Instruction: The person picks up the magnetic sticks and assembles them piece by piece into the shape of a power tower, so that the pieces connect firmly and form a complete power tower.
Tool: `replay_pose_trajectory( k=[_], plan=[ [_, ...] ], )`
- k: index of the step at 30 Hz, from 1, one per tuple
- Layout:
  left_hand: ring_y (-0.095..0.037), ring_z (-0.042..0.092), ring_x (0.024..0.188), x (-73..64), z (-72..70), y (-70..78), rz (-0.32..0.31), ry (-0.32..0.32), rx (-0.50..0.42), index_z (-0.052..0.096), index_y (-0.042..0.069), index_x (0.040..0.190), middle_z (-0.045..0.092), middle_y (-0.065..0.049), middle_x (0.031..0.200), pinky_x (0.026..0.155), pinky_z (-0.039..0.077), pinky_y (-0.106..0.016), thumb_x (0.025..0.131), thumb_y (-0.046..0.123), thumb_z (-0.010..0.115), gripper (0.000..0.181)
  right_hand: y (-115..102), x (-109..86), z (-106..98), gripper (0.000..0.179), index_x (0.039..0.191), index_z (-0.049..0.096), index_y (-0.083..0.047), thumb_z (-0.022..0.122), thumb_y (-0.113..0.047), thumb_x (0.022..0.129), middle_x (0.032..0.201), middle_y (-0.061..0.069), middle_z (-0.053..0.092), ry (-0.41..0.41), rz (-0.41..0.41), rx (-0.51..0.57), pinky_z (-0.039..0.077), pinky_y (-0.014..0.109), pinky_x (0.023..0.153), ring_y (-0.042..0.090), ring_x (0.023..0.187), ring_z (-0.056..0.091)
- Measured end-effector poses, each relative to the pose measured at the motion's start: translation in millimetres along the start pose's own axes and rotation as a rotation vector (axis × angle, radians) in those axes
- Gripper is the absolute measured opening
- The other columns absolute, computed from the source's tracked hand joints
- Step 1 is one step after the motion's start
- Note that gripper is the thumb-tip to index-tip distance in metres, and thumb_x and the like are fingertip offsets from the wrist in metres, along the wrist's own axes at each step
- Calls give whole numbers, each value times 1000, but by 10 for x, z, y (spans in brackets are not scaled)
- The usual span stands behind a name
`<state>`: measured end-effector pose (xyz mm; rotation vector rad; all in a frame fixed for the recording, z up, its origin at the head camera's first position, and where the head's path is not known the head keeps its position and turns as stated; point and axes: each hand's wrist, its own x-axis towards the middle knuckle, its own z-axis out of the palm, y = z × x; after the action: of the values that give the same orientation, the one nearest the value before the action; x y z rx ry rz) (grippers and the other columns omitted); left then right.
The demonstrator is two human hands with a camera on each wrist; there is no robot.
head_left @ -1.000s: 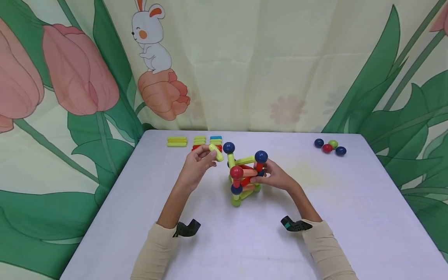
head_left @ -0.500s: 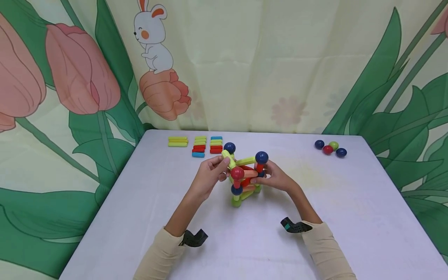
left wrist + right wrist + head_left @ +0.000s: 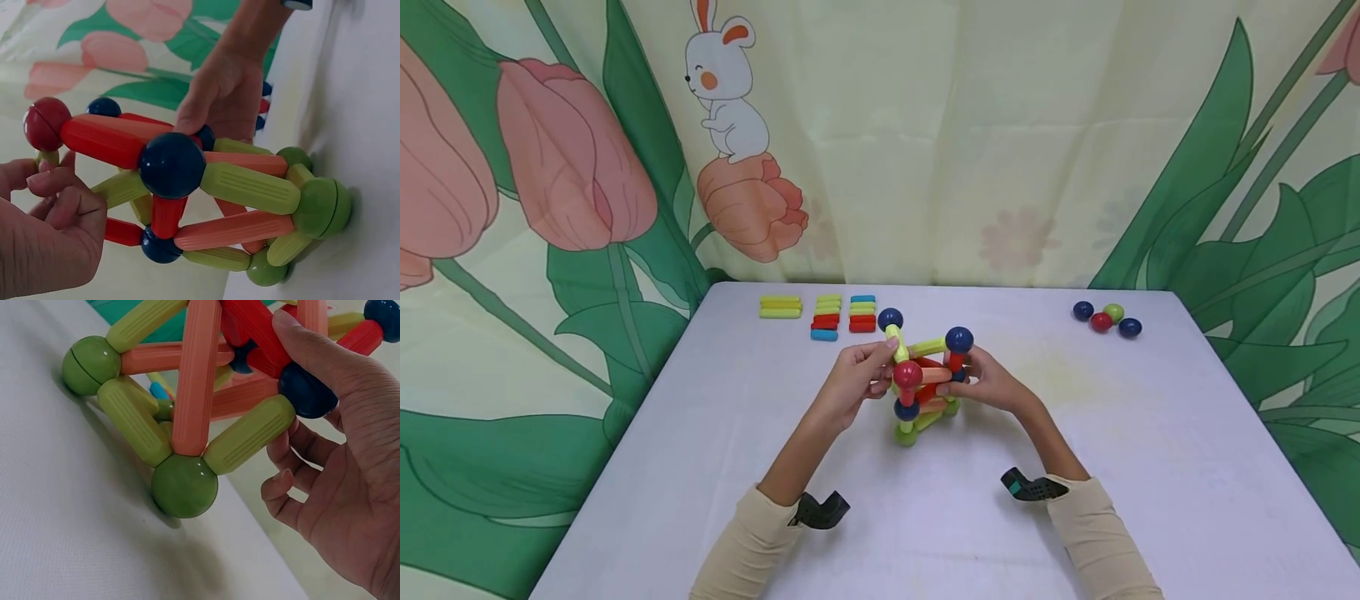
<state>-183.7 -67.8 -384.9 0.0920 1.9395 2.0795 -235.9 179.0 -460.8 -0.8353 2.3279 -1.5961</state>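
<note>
A frame of coloured sticks and balls (image 3: 934,375) stands on the table on its green balls (image 3: 184,486). My left hand (image 3: 850,379) pinches a yellow-green stick (image 3: 897,343), which lies between the red ball (image 3: 907,374) and a dark blue ball (image 3: 891,318) at the top. In the left wrist view, my left fingers are curled right beneath the red ball, hiding most of that stick. My right hand (image 3: 994,383) steadies the other side, thumb and fingers around a dark blue ball (image 3: 306,392) at mid-height.
Behind the left hand lie short rows of sticks: yellow-green ones (image 3: 780,307), a mixed row (image 3: 826,320) and another mixed row (image 3: 862,315). Loose balls in blue, red and green (image 3: 1102,322) sit at the back right. A printed curtain (image 3: 925,167) hangs behind the table.
My left hand has moved right, bringing the yellow-green stick from beside the frame onto its top, between the red and blue balls. The right hand keeps its hold.
</note>
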Motion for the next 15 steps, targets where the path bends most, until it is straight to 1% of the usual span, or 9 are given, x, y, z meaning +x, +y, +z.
replay_pose_trajectory(
  k=[2, 4, 5, 7, 10, 13, 15],
  plan=[
    [-12, 41, 57, 6, 5, -8, -4, -7, -10, 64, 6, 94, 50, 0, 68, 54, 36, -19, 99, 35, 56, 30, 8, 0, -3, 47, 124, 50, -3, 75, -10, 85, 111, 13, 61, -2, 3, 1, 49, 54, 95, 29, 111, 58],
    [-11, 41, 56, 11, 8, -11, 1, -6, -9, 63, 7, 93, 50, 0, 67, 53, 35, -19, 99, 34, 56, 29, 11, 2, -7, 48, 125, 50, -4, 75, -11, 84, 112, 13, 62, -1, 8, -3, 50, 53, 95, 29, 111, 59],
    [-11, 41, 56, 12, 8, -11, 4, -2, -7, 64, 7, 92, 50, 0, 67, 53, 35, -19, 99, 34, 56, 29, 9, 4, -9, 48, 125, 50, -4, 75, -11, 85, 112, 13, 62, -2, 5, -5, 50, 52, 94, 29, 110, 59],
    [-12, 41, 56, 21, 7, -11, 12, 3, 0, 64, 6, 93, 51, 0, 67, 52, 35, -19, 99, 35, 56, 30, 1, 7, -12, 43, 120, 51, -5, 75, -11, 85, 108, 13, 61, -2, 1, -7, 51, 48, 91, 27, 106, 58],
    [-12, 41, 55, 36, 4, -18, 7, 12, 5, 66, 4, 95, 51, 0, 66, 52, 35, -19, 98, 36, 57, 33, -8, 9, -13, 37, 112, 51, -6, 75, -12, 85, 103, 13, 59, -7, -12, -9, 50, 40, 86, 25, 100, 56],
    [-12, 41, 55, 37, 4, -37, -12, 25, 4, 68, 3, 98, 52, 0, 64, 52, 35, -19, 98, 37, 58, 35, -9, -4, -3, 37, 111, 51, -7, 76, -11, 84, 102, 11, 58, -13, -16, -9, 50, 36, 83, 22, 98, 55],
    [-12, 42, 55, 33, 5, -55, -23, 32, 8, 68, 3, 100, 52, 0, 64, 53, 36, -19, 98, 38, 58, 36, -4, -19, 8, 37, 112, 51, -6, 76, -11, 84, 102, 11, 58, -14, -14, -11, 50, 35, 82, 23, 97, 55]
  ],
)
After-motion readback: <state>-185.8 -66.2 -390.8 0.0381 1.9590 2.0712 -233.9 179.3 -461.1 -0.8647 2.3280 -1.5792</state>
